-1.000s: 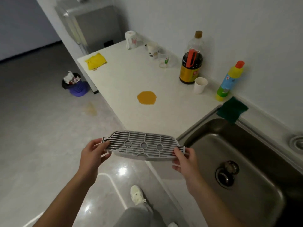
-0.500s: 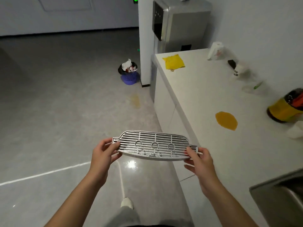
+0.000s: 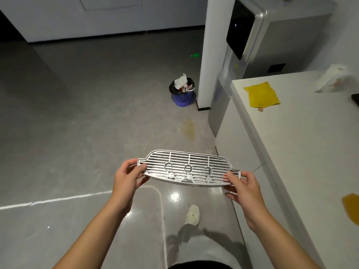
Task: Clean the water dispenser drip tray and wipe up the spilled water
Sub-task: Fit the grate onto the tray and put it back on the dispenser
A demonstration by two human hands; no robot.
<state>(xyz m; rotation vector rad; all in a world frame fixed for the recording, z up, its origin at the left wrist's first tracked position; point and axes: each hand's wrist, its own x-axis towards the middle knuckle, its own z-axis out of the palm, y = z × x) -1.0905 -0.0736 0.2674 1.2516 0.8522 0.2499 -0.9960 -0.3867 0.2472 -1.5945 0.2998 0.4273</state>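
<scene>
I hold a grey slotted drip tray (image 3: 188,168) level over the floor, in front of my body. My left hand (image 3: 127,177) grips its left end tab and my right hand (image 3: 242,185) grips its right end tab. The silver water dispenser (image 3: 252,45) stands ahead on the right, at the far end of the white counter (image 3: 291,144). A yellowish spill (image 3: 188,130) lies on the grey floor near the dispenser's base. An orange-yellow puddle (image 3: 351,207) sits on the counter at the right edge. A yellow cloth (image 3: 261,94) lies on the counter's far end.
A blue waste bin (image 3: 182,94) full of crumpled paper stands on the floor left of the dispenser. A white paper roll (image 3: 330,80) lies on the counter beyond the cloth. My shoe (image 3: 192,214) is on the glossy floor below the tray.
The view has swung left, away from the sink, towards the dispenser and floor. The tray stays held at both ends in the same grip.
</scene>
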